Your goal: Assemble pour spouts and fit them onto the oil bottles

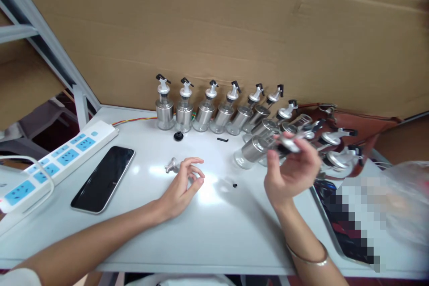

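Note:
My left hand (186, 183) rests just above the table with fingers apart and loosely bent, holding nothing. Beside its fingertips lies a small silver pourer spout (172, 165). The fingers of my right hand (293, 167) are closed around a silver and black pourer top (288, 145), partly hidden and blurred. Directly below it is a glass oil bottle with a metal sleeve (252, 151); whether the two touch I cannot tell. Loose on the table lie a black ribbed stopper (178, 136), a thin black lever (222, 140) and a tiny black part (235, 185).
Several oil bottles with pourers (204, 114) line the back and curve to the right, before a cardboard wall (167, 31). At left are a power strip (56, 163) and a phone (103, 179). A brown leather bag (362, 120) and a tray (330, 228) sit at right.

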Tool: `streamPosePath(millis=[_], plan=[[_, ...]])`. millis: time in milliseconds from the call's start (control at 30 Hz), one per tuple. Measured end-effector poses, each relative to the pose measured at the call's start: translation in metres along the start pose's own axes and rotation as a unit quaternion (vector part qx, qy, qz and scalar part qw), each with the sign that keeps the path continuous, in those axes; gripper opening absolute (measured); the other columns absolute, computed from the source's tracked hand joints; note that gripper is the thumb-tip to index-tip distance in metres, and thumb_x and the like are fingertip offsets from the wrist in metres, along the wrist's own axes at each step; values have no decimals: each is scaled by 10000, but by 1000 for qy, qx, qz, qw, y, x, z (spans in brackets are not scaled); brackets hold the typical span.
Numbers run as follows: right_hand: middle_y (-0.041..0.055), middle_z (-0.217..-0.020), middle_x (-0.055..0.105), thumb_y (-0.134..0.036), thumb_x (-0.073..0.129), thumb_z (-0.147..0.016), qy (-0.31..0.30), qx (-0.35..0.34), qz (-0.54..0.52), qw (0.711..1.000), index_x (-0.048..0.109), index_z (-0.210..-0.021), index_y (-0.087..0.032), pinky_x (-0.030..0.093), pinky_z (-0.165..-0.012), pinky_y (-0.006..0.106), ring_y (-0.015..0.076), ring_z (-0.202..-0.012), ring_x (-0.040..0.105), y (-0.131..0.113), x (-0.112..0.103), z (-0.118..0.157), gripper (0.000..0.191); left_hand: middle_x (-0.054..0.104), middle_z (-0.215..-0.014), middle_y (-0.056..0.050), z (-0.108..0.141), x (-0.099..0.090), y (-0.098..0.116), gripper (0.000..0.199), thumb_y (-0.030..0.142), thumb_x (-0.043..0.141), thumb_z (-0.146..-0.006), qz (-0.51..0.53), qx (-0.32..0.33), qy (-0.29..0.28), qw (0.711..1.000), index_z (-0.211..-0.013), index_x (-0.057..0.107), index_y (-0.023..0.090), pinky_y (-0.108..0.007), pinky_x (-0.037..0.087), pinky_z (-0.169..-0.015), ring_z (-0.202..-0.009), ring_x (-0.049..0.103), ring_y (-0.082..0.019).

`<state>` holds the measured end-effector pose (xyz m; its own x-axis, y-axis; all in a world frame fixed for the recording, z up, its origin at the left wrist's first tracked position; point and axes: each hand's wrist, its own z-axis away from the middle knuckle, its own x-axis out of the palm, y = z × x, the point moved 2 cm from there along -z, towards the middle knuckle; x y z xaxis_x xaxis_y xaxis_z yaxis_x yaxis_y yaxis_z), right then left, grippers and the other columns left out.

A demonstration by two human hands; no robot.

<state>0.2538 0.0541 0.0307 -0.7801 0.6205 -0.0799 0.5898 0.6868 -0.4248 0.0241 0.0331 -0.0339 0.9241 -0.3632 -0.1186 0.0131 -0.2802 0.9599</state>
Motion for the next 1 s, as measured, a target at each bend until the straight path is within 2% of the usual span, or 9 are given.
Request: streamPosePath(millis=[67, 167, 300, 433, 533, 667, 833, 900, 1000], plan=[[116, -1306, 504, -174, 722, -762, 15, 41, 14, 999, 434, -1342, -277, 466, -985, 554, 294, -1151, 599, 12, -4, -8, 655, 448, -1242, -94, 0, -1, -1, 249, 294, 425, -985, -3, -21, 4, 1000, -1213, 328, 268, -371, 436, -824, -954, 554, -184], [141, -1433, 360, -214, 763, -726, -18, 122, 12, 992, 352, -1393, -277, 467, -993, 550, 322, -1244, 532, 25, -4, -11, 786, 486, -1195, -88, -1, -2, -2, 257, 271, 439, -974, -10, -44, 3, 999, -1208, 333, 256, -370, 427, -825, -960, 554, -186], [118, -1514, 229, -221, 772, -721, -24, 180, -19, 983, 350, -1406, -330, 576, -859, 474, 285, -1118, 619, 30, 0, -3, 812, 494, -1183, -79, -1, -1, -3, 285, 215, 456, -945, -20, -77, -2, 997, -1194, 325, 262, -329, 436, -747, -955, 562, -179], [75, -1497, 281, -177, 780, -721, -22, 175, -54, 983, 391, -1390, -384, 582, -879, 441, 235, -1032, 662, 22, 5, 4, 801, 480, -1219, -86, -2, 0, -5, 368, 167, 492, -885, -30, -88, -3, 996, -1186, 309, 273, -294, 443, -665, -960, 568, -184], [81, -1489, 325, -145, 743, -758, -80, 162, -102, 978, 369, -1411, -399, 578, -895, 431, 262, -1119, 638, 9, 12, 9, 794, 480, -1231, -90, -3, 0, -5, 446, 142, 543, -829, -42, -74, -2, 996, -1189, 311, 267, -361, 459, -829, -1123, 521, -220], [95, -1530, 311, -91, 648, -818, -165, 132, -172, 962, 337, -1444, -390, 591, -877, 396, 272, -1177, 612, -16, 21, 17, 761, 415, -1376, -130, -3, 0, -1, 644, 162, 645, -758, -56, -54, -12, 997, -1276, 274, 254, -464, 364, -1045, -1325, 389, -275], [104, -1574, 254, -33, 629, -796, -222, 103, -226, 943, 276, -1483, -349, 604, -863, 375, 270, -1186, 611, -40, 24, 26, 834, 320, -1508, -186, -6, 3, 2, 977, 296, 816, -654, -167, -74, -100, 978, -1421, 214, 224, -565, 283, -1119, -1385, 319, -381], [108, -1577, 249, -27, 637, -784, -230, 94, -237, 939, 265, -1491, -330, 605, -868, 387, 280, -1190, 607, -44, 23, 28, 855, 362, -1485, -197, -8, 4, 3, 957, 347, 823, -667, -207, -67, -126, 968, -1419, 248, 208, -572, 311, -1098, -1357, 354, -397], [117, -1573, 259, -19, 642, -779, -233, 84, -239, 939, 267, -1494, -315, 619, -837, 375, 286, -1196, 602, -47, 22, 29, 860, 484, -1377, -171, -9, 4, 6, 705, 387, 740, -779, -230, -31, -147, 962, -1340, 365, 185, -538, 356, -1063, -1267, 450, -358]])
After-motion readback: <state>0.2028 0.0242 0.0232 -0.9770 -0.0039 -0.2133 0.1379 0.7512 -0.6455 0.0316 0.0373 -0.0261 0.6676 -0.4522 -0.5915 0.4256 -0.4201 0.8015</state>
